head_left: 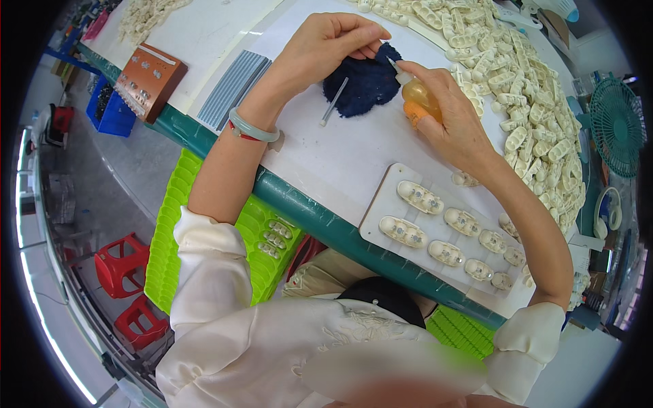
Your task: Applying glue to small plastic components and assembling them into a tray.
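My right hand point(449, 122) is wrapped round a small squeeze bottle point(423, 100) of amber liquid. Its thin nozzle points to the upper left, its tip at the raised upper edge of a dark blue cloth point(357, 88). An orange patch shows by the right fingers. Thumb and fingers of my left hand point(340, 42) are pinched together on that same cloth edge; whether anything smaller is between them is hidden. A thin grey rod point(334, 102) lies partly across the cloth, its lower end on the white work surface point(306, 160).
Cream plastic shells point(537, 129) are heaped at the right. A white fixture board point(381, 224) nearer me holds several oval shells with metal parts. Grey strips point(232, 88) and a brown block point(151, 78) lie left. Below the table edge are green trays point(183, 197) and red stools point(122, 265).
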Demonstrator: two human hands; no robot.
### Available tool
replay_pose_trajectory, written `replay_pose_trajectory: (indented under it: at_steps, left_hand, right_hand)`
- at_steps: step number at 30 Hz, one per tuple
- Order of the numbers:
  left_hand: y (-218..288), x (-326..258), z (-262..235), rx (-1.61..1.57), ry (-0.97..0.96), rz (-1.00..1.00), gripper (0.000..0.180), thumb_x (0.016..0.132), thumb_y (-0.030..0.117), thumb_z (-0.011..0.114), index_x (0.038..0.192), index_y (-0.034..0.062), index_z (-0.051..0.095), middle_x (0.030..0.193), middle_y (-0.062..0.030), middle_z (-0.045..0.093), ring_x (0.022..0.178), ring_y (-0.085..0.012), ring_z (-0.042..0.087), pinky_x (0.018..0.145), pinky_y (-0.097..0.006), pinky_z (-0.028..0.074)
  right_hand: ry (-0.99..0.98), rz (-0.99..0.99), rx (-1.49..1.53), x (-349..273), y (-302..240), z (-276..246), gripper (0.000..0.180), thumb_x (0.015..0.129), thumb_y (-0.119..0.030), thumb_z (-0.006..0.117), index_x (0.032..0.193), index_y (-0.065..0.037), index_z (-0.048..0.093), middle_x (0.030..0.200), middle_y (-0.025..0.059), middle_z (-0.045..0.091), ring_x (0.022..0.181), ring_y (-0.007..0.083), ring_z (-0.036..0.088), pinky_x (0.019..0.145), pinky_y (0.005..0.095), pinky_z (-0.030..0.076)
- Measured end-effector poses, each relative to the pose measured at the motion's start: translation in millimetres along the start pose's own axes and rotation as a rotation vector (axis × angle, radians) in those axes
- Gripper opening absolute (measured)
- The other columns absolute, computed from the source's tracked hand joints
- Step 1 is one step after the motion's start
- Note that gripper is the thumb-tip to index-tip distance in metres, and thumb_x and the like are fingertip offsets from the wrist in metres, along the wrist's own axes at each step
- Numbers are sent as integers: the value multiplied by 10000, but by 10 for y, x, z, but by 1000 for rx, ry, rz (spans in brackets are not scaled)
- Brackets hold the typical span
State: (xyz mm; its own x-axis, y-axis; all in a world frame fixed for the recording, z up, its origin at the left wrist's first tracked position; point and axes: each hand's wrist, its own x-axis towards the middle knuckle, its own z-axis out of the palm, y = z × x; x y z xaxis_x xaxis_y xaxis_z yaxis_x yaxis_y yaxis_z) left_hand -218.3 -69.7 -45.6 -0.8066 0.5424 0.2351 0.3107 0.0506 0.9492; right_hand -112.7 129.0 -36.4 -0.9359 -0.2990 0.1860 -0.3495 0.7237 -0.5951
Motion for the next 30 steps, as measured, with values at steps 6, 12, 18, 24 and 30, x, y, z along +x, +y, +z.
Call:
replay_pose_trajectory:
  at_steps: [6, 12, 18, 24, 30]
  left_hand:
    - [78, -34, 37, 33, -61, -116, 292, 822, 158, 643, 1086, 36, 613, 820, -16, 633, 770, -70, 606, 734, -168, 487]
    - [16, -11, 7, 200, -159, 91, 292, 810, 100, 645, 1091, 32, 602, 859, -27, 632, 818, -71, 605, 753, -183, 488]
    - [6, -32, 46, 249, -196, 192, 300, 820, 69, 616, 1113, 18, 579, 836, -32, 622, 803, -90, 600, 743, -195, 488]
    - [19, -59, 56, 413, -177, 291, 279, 778, 24, 583, 1057, 39, 600, 797, -33, 629, 748, -93, 601, 716, -212, 500]
    - [-32, -60, 117, 537, -102, 359, 197, 771, 43, 582, 966, 49, 607, 775, -30, 627, 699, -112, 605, 699, -209, 502]
  right_hand:
    - [-17, 5, -9, -20, 13, 3, 527, 761, -59, 507, 1273, -165, 446, 964, 107, 470, 887, 233, 517, 803, 330, 432]
    - [-51, 6, 45, -4, 59, -6, 557, 717, -75, 468, 1267, -161, 449, 934, 106, 472, 878, 240, 512, 813, 359, 424]
    - [-66, 13, 106, 14, 131, -13, 540, 719, -101, 482, 1256, -154, 455, 1026, 113, 496, 932, 240, 529, 833, 358, 429]
    - [-77, 90, 163, 66, 66, 4, 452, 754, -173, 562, 1202, -164, 504, 958, 101, 581, 834, 224, 587, 745, 344, 468]
    - [-48, 151, 341, 50, 144, 63, 405, 789, -182, 571, 1191, -170, 528, 785, 57, 594, 648, 141, 561, 594, 274, 456]
